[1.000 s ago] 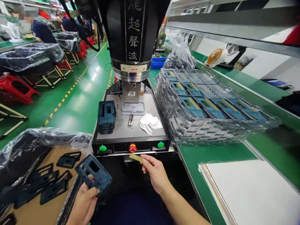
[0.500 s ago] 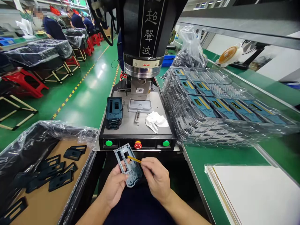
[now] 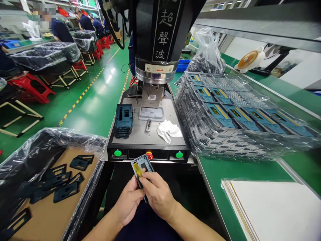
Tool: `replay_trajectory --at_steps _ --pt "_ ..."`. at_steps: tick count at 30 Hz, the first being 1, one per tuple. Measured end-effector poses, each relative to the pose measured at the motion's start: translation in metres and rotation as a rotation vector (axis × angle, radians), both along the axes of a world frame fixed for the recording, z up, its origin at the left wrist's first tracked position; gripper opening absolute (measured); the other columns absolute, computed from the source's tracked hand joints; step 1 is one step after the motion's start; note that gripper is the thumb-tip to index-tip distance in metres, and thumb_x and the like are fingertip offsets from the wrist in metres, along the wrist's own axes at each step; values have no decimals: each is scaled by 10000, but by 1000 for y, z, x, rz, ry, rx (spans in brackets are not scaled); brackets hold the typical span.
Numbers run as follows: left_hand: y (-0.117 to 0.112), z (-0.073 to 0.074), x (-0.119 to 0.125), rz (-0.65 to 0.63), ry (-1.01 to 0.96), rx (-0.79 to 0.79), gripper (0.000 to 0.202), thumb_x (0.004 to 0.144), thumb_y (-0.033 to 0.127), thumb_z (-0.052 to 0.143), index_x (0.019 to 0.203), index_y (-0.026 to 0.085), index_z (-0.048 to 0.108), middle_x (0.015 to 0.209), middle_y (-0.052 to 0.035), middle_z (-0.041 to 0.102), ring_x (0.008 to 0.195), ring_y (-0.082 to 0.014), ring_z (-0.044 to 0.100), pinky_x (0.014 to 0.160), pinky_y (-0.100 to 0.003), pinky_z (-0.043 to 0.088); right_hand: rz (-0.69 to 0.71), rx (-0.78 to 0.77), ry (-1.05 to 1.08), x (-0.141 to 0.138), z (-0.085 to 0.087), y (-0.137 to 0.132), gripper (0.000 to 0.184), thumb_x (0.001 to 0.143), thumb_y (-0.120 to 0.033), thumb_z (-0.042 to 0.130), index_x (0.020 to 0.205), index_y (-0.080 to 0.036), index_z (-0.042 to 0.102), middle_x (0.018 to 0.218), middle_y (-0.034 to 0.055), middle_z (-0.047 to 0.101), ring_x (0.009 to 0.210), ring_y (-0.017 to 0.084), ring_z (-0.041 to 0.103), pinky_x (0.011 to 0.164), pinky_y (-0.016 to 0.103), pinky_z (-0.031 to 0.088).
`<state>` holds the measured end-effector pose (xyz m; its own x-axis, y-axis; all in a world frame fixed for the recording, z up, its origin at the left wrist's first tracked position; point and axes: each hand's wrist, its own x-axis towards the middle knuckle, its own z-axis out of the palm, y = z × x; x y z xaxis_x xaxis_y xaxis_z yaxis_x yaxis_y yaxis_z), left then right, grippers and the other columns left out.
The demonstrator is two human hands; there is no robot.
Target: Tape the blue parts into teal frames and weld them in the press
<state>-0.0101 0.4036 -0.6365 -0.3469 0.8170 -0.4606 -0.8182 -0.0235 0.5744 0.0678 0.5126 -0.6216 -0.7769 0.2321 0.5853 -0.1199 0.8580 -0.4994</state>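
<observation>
Near centre, just off the machine's front edge: blue-grey housing [image 3: 140,160] held up tilted, yellow strip [image 3: 137,169] lengthwise along its left side. Left hand [image 3: 130,197] has the housing clamped, thumb toward its near end. Right hand [image 3: 157,192] has fingers bunched at the strip's near end; can't tell if pinching it or just pressing. Just beyond, machine front panel: red stop button [image 3: 149,155] between two green buttons [image 3: 117,153]. On the metal plate [image 3: 147,139]: stack of housings [image 3: 123,125] left, pale grey fixture [image 3: 151,113] far middle under the machine head [image 3: 145,33], crumpled white cloth [image 3: 168,130] right. Farther right: stacked clear trays [image 3: 195,134], top one partly filled with housings carrying yellow strips [image 3: 220,115]. Near right: white sheets [image 3: 276,207] on green bench. Near left: plastic-lined bin [image 3: 50,217], loose dark frames [image 3: 66,191] inside. Far left: seated co-workers [image 3: 61,30], red stools [image 3: 30,87].
</observation>
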Motion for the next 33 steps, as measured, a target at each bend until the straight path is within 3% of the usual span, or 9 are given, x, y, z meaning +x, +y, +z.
replay_trajectory --at_steps 5,11,16,20,23,27,30,33 --pt "-3 -3 0 -22 2 18 660 698 56 654 1279 350 546 1328 5 552 1274 -217 438 1032 -326 364 32 0 -51 3 -8 -1 249 893 -94 486 1088 -156 629 1008 113 651 928 187 630 792 293 580" --pt "-2 1 3 -48 -4 79 633 723 67 651 1287 332 542 1326 -18 544 1257 -237 450 1050 -373 357 -29 -20 -23 9 -25 0 354 887 -69 492 1212 -193 561 1108 115 601 1049 197 592 864 319 573" --pt "-4 1 1 -73 13 75 694 697 29 645 1299 352 524 1290 1 551 1241 -200 444 1069 -335 327 43 -22 -82 5 -8 -1 271 910 -108 470 1148 -165 587 1075 108 619 999 180 607 861 303 572" --pt "-8 -1 1 -97 6 68 721 656 -16 610 1285 329 537 1094 -3 612 983 -133 546 924 -270 411 115 6 -152 3 8 4 199 917 -198 513 1075 -138 618 1049 117 646 975 197 612 870 331 563" --pt "-10 -2 2 -108 17 79 704 647 -22 599 1272 297 549 937 0 617 805 -98 531 824 -243 428 173 52 -218 1 11 7 187 930 -238 507 1037 -138 623 1028 106 663 962 199 610 883 351 546" --pt "-10 -5 2 -124 1 88 702 648 -23 594 1276 288 542 854 6 600 795 -102 532 822 -244 423 166 42 -298 2 11 10 197 905 -248 548 1057 -144 618 1042 94 681 975 215 601 886 379 534" --pt "-8 -6 1 -109 -11 101 736 645 -30 588 1299 300 518 984 -5 612 870 -111 547 872 -259 416 141 26 -280 7 10 11 260 877 -230 569 1128 -169 596 1088 88 675 1080 235 563 955 417 497" --pt "-7 -6 -1 -87 -4 140 749 678 1 604 1344 317 469 1225 -25 563 1083 -157 518 954 -293 387 69 0 -207 15 10 11 412 843 -232 589 1241 -154 521 1226 129 593 1189 255 498 1012 449 453"
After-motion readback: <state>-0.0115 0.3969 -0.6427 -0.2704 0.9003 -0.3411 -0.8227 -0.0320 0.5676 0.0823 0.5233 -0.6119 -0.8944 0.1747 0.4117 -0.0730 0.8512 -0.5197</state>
